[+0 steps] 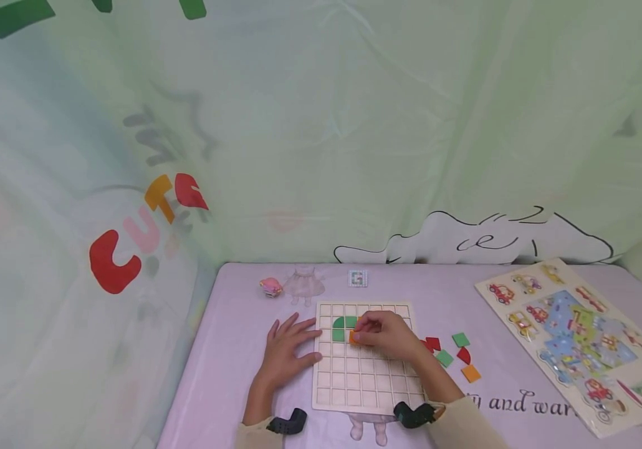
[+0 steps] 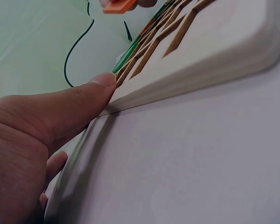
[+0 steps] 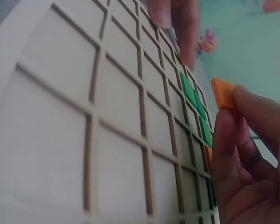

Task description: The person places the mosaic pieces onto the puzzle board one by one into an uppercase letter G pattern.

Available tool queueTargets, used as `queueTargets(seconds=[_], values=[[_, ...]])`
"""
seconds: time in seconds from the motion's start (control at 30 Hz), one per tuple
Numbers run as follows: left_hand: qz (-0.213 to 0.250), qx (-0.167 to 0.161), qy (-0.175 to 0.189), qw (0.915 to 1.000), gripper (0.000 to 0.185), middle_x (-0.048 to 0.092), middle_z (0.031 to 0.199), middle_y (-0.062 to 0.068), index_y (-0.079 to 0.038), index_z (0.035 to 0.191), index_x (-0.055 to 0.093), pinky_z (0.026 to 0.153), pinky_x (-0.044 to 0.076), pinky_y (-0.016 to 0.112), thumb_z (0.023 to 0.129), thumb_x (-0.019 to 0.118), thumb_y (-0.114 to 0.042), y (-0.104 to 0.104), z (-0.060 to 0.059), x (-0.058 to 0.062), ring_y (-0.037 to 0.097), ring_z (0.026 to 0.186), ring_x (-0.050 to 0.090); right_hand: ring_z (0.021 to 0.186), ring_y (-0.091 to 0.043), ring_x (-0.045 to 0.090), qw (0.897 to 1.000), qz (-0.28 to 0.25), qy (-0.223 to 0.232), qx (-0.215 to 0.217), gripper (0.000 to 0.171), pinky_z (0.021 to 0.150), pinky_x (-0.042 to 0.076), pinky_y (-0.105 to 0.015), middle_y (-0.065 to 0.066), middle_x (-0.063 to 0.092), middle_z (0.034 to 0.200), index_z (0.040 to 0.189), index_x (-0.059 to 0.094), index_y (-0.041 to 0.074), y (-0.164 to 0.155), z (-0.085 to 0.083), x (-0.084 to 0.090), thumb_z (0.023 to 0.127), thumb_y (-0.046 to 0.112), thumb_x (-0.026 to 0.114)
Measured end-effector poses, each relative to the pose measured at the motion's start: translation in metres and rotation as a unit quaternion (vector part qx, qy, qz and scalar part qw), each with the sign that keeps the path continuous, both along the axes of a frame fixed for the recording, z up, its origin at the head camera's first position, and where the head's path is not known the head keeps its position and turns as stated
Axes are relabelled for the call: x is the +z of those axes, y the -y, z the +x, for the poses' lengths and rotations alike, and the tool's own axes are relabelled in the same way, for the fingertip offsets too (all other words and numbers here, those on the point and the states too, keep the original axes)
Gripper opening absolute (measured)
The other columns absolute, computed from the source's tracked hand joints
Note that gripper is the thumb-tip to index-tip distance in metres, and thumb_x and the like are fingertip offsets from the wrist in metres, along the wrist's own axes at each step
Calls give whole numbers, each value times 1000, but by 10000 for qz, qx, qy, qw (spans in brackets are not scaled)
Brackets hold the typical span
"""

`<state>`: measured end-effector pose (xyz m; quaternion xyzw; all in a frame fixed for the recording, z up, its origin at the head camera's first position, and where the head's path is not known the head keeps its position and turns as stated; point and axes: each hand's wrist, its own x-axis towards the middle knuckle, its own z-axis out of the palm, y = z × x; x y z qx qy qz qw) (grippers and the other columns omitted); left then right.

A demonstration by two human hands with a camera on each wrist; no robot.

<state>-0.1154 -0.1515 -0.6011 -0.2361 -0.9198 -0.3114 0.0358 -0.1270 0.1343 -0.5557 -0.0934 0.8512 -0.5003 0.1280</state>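
Observation:
A pale wooden grid board [image 1: 363,386] lies on the lilac table. Green pieces [image 1: 344,327] fill a few cells near its far left corner. My right hand [image 1: 361,333] hovers just above those cells and pinches a small orange square piece [image 3: 223,93] between thumb and fingers, close to the green pieces [image 3: 196,102]. My left hand [image 1: 304,340] lies flat on the table with straight fingers. Its thumb [image 2: 79,100] presses against the board's left edge [image 2: 200,60].
Loose red [image 1: 432,343], green [image 1: 460,340] and orange [image 1: 470,373] pieces lie just right of the board. A vehicle puzzle board [image 1: 579,340] fills the right side. A pink toy [image 1: 271,287] and a small card [image 1: 357,278] sit at the back, before a green curtain.

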Motion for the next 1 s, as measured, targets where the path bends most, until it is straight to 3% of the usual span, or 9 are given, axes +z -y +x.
queueTargets(seconds=[0.2,0.33,0.67,1.0], values=[[-33,-1,140,9999,48,56,152,-5,-28,133,69,121,13,68,88,73,-47,0,0,1,34,152,34,68,-13,64,9993,-285,64,228,9,62,55,-23,3,69,79,89,75,19,24,-1,-5,87,24,82],[-11,7,140,9999,48,56,151,-5,-28,133,69,121,13,68,88,74,-47,0,0,1,33,152,34,66,-11,60,9990,-396,175,84,10,58,51,-22,2,69,77,87,75,18,32,1,-9,84,21,84],[-139,22,116,9998,48,55,152,-7,-30,134,68,122,14,65,89,73,-49,1,-1,-2,30,153,33,60,-9,58,9993,-296,162,-130,11,50,46,-21,1,68,71,82,75,15,36,2,-9,80,16,86],[-134,15,143,9998,49,55,152,-6,-29,134,68,122,13,67,89,72,-49,0,0,1,32,153,33,60,-8,58,9997,27,228,-125,11,52,45,-21,5,68,68,79,76,19,37,-2,-9,79,19,88]])
